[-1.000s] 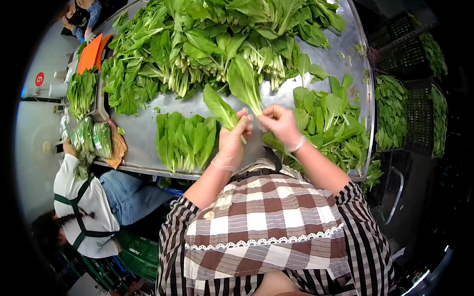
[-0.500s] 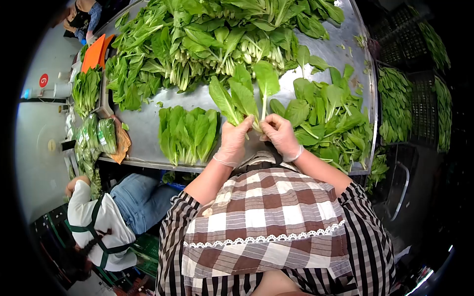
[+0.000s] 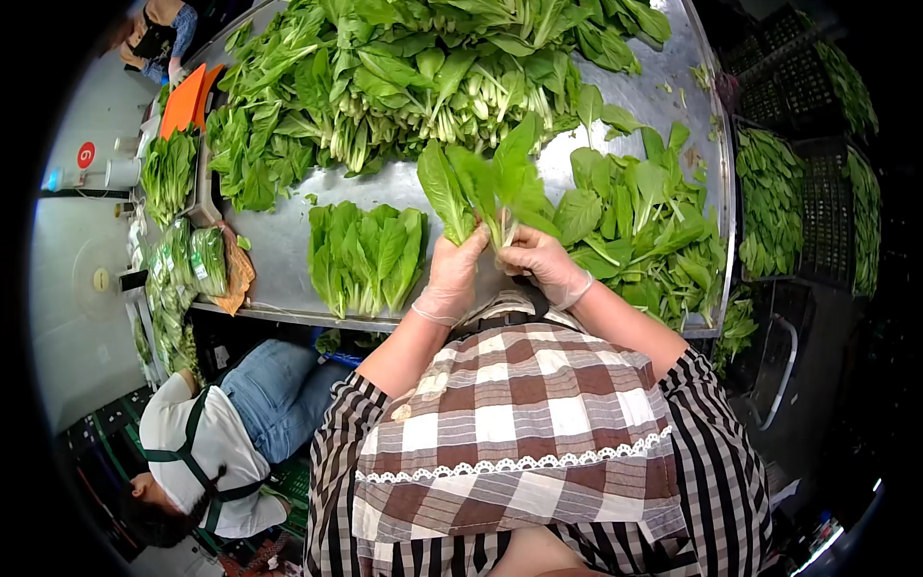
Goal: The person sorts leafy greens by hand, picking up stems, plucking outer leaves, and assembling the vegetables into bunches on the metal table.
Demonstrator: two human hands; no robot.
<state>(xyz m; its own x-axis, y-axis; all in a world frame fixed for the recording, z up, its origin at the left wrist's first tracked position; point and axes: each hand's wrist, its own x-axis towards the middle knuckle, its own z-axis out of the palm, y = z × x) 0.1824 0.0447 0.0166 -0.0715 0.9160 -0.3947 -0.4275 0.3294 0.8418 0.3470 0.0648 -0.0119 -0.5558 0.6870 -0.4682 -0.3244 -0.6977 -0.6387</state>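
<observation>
My left hand [image 3: 452, 274], in a clear thin glove, is closed round the stem ends of a leafy green plant [image 3: 445, 188], its leaves pointing away from me. My right hand [image 3: 544, 262], gloved the same way, pinches at the base of the leafy greens [image 3: 510, 188] beside it. The two hands are close together, and the stem ends are partly hidden by my fingers. A neat row of leafy greens [image 3: 367, 260] lies on the metal table [image 3: 279, 284] left of my hands. Loose leaves [image 3: 644, 231] are heaped to the right.
A large pile of greens [image 3: 433, 77] covers the far part of the table. Bagged greens [image 3: 207, 262] and an orange sheet [image 3: 183, 101] are at the left. Crates of greens [image 3: 769, 202] stand to the right. Co-workers [image 3: 207, 452] are at the left.
The leaves on the right have swung in against those in my left hand, and my right hand has shifted slightly left and down. The near co-worker at left has turned and shifted.
</observation>
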